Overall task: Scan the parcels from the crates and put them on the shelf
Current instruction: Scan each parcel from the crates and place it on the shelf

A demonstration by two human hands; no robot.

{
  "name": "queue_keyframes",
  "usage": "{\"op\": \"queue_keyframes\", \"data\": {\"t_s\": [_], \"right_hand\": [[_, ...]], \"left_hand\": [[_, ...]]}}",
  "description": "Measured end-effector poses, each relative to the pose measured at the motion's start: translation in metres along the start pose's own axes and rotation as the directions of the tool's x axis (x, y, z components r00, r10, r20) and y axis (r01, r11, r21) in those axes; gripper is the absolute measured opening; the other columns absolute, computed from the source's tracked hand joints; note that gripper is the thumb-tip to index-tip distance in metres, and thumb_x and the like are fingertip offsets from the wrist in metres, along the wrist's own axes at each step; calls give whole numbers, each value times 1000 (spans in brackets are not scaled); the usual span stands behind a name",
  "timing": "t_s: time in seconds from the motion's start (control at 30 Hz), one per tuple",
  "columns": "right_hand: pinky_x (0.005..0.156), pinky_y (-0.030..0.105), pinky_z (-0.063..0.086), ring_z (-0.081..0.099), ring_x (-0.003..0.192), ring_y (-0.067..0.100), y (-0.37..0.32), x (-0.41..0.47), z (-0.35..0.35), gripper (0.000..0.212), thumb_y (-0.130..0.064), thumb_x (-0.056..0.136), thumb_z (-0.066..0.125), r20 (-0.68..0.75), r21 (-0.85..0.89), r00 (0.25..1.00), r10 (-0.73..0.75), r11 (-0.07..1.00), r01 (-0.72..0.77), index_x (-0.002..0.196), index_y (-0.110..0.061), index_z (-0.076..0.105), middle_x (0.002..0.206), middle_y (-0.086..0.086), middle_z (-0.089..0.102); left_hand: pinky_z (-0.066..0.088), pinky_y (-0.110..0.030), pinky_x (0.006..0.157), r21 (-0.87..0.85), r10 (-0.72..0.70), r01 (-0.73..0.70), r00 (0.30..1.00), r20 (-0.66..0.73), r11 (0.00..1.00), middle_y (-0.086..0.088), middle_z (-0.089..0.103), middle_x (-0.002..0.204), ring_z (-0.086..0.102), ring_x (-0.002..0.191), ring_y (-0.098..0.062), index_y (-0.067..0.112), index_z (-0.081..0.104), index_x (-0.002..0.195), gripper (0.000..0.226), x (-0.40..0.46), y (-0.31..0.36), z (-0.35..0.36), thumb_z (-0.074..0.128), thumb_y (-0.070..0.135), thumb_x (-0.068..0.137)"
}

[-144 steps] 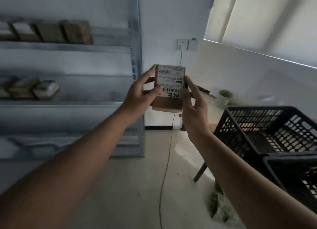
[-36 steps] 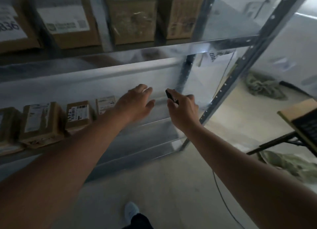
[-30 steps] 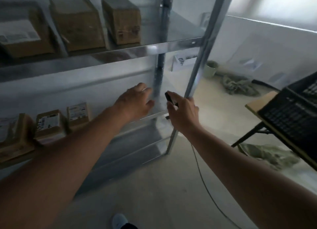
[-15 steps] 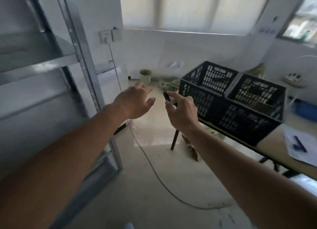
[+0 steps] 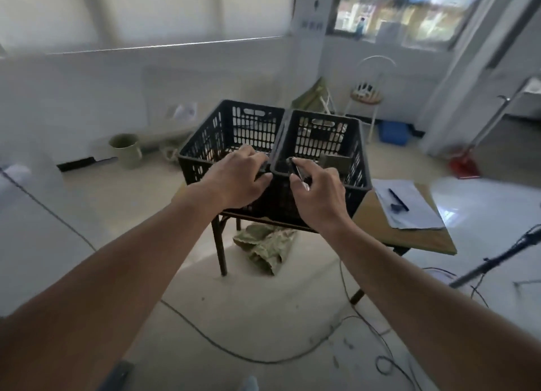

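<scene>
- pale-walled room with a tiled floor; small wooden table [image 5: 409, 238] at centre, window at 1 o'clock, green bucket [image 5: 126, 150] at 10 o'clock on the floor.
- two black slatted crates sit side by side on the table, walls touching: left crate [image 5: 231, 130], right crate [image 5: 325, 136].
- right crate holds at least one brown parcel [image 5: 335, 163], against its right wall; left crate's contents are mostly hidden behind the hands, so i cannot tell what is in it.
- left hand [image 5: 237, 182] hangs over the left crate's near rim, fingers loosely curled, holding nothing.
- right hand [image 5: 319, 194] pinches a thin dark scanner [image 5: 298, 172] between thumb and fingers, over the right crate's near rim.
- the parcel lies at about 1 o'clock from the right hand, just beyond it; the free left hand is farther, and would have to cross over the shared wall.
- papers and a pen [image 5: 396, 199] lie on the table at 3 o'clock of the crates.
</scene>
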State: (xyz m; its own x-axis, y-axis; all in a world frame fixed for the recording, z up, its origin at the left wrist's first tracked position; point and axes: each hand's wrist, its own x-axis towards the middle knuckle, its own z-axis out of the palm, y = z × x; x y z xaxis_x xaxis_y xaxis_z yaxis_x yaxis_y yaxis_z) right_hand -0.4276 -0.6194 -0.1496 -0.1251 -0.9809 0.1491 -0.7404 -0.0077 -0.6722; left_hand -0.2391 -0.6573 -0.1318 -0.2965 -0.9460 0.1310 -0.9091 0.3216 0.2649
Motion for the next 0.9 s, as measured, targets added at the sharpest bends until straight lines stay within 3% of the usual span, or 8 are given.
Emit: {"op": "queue_keyframes", "data": {"t_s": [0.2, 0.47, 0.63, 0.77, 0.9], "right_hand": [[116, 51, 40, 54, 125, 33, 53, 73, -19, 44, -40, 108, 57, -112, -12, 986, 124, 992, -127, 152, -39, 55, 131, 16, 58], [114, 52, 44, 52, 129, 33, 130, 171, -43, 45, -38, 108, 57, -172, -18, 955, 240, 969, -247, 153, -37, 55, 131, 15, 57], [112, 53, 47, 57, 121, 35, 188, 242, -48, 45, -40, 109, 56, -134, -17, 960, 245, 968, -249, 154, -39, 53, 125, 11, 53], [112, 46, 44, 51, 106, 26, 228, 296, -50, 44, -41, 109, 55, -105, -30, 968, 227, 972, -231, 153, -41, 53, 117, 3, 45], [109, 42, 41, 53, 111, 24, 255, 342, -46, 44, -40, 109, 55, -83, -52, 978, 190, 979, -195, 153, -40, 53, 121, 4, 49]], "left_hand": [[50, -50, 109, -13, 129, -129, 986, 105, 992, -5, 49, 149, 55, 134, -29, 20, 49, 154, 56, 113, 23, 33, 53, 50, 106], [48, -43, 109, -23, 231, -231, 955, 189, 973, -4, 49, 154, 54, 137, -26, 21, 46, 157, 58, 239, 63, 89, 56, 47, 105], [51, -42, 107, -29, 194, -193, 952, 236, 981, -1, 50, 150, 55, 133, -25, 22, 47, 155, 57, 313, 84, 139, 57, 46, 105], [52, -47, 107, -15, 132, -134, 941, 313, 991, -1, 49, 151, 55, 133, -27, 25, 47, 155, 55, 362, 95, 177, 56, 47, 106], [52, -46, 106, 2, 66, -71, 932, 356, 997, -2, 47, 153, 55, 134, -27, 24, 45, 157, 58, 405, 97, 207, 53, 50, 106]]}}
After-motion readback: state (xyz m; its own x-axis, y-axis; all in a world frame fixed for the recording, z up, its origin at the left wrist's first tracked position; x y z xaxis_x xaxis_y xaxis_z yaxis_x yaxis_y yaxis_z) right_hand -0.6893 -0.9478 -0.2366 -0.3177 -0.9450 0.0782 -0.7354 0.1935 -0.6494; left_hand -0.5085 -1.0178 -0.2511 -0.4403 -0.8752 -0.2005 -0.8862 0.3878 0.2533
